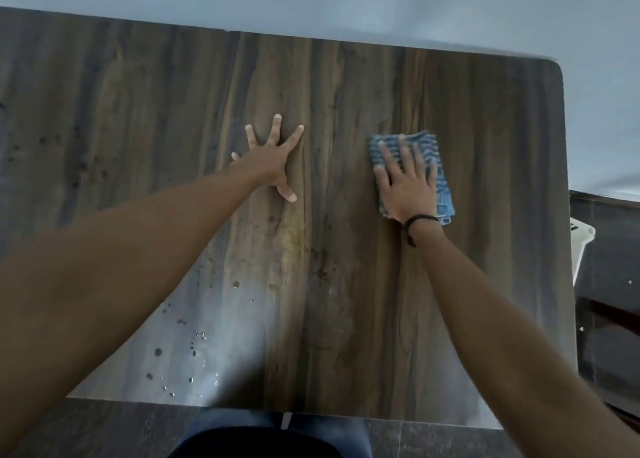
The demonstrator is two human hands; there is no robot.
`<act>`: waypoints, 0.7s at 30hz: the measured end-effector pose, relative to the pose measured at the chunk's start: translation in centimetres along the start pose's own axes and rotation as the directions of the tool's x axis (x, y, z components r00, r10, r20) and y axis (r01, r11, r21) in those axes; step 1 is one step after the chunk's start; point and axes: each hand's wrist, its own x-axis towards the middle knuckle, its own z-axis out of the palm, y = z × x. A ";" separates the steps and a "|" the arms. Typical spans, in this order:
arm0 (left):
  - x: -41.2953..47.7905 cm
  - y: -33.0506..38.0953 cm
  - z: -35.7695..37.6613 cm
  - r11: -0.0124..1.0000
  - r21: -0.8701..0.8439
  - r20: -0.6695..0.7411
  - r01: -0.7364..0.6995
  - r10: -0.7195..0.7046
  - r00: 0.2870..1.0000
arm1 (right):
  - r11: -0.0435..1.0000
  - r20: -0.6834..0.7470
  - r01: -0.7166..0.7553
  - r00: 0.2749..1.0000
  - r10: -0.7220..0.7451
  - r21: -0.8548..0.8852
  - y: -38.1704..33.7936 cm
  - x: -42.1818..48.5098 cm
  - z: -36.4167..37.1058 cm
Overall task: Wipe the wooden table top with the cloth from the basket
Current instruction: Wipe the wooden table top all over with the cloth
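The wooden table top [346, 301] fills most of the head view, dark streaked wood grain. A folded blue striped cloth [441, 180] lies flat on its right half. My right hand [405, 180] presses down on the cloth with straight, spread fingers; a dark band circles that wrist. My left hand [273, 156] rests flat on the bare wood near the middle, fingers splayed wide, holding nothing. Water drops and small specks [180, 364] dot the near left part of the table. No basket shows in the view.
A pale wall [346, 0] runs along the table's far edge. To the right of the table stands a white plastic object [581, 246] over dark flooring. The table's near edge is close to my body.
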 end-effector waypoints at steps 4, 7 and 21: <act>0.2 -0.2 0.0 1.000 -0.028 -0.008 -0.015 0.015 1.000 | 1.000 0.009 -0.022 1.000 0.022 0.001 -4.5 1.1 1.4; 0.4 -0.3 -0.1 1.000 -0.009 -0.025 -0.016 0.016 1.000 | 0.992 0.013 0.118 0.993 -0.118 -0.034 -2.2 3.1 0.3; 0.9 -0.4 0.1 1.000 -0.013 -0.044 -0.019 0.018 0.999 | 0.997 0.005 -0.076 0.997 0.076 0.007 -4.3 14.2 -2.7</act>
